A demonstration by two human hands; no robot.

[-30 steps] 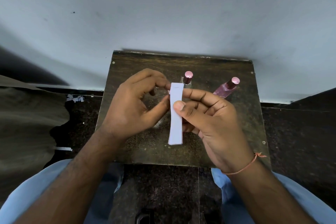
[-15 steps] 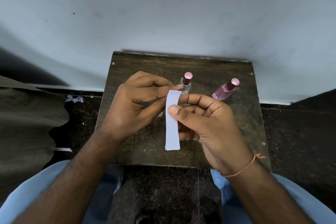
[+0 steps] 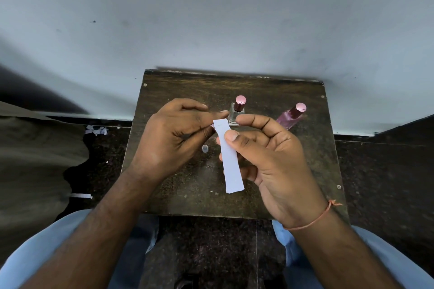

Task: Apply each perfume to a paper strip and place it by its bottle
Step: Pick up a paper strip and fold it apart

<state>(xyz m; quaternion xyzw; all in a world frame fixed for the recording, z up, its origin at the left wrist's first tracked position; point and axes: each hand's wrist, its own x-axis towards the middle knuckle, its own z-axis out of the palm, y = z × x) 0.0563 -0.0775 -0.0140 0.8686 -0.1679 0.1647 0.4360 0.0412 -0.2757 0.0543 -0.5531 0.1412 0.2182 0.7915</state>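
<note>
My right hand (image 3: 277, 162) pinches a white paper strip (image 3: 231, 169) between thumb and fingers, holding it upright over the small dark table (image 3: 187, 87). My left hand (image 3: 169, 138) is curled round a small pinkish object, mostly hidden, whose tip (image 3: 212, 126) touches the strip's top left corner. A clear square bottle (image 3: 236, 112) with a pink cap stands just behind the strip. A pink bottle (image 3: 290, 117) with a matching cap stands to its right. A tiny clear cap (image 3: 205, 148) lies on the table below my left hand.
The table stands against a pale wall (image 3: 211, 19). Dark speckled floor (image 3: 375, 171) surrounds it, with paper scraps (image 3: 96, 129) on the left. My knees in light blue trousers (image 3: 47, 248) frame the table's near edge.
The strip has sunk a little and its lower end has swung right. My left hand has shifted left, uncovering the tiny clear cap on the table.
</note>
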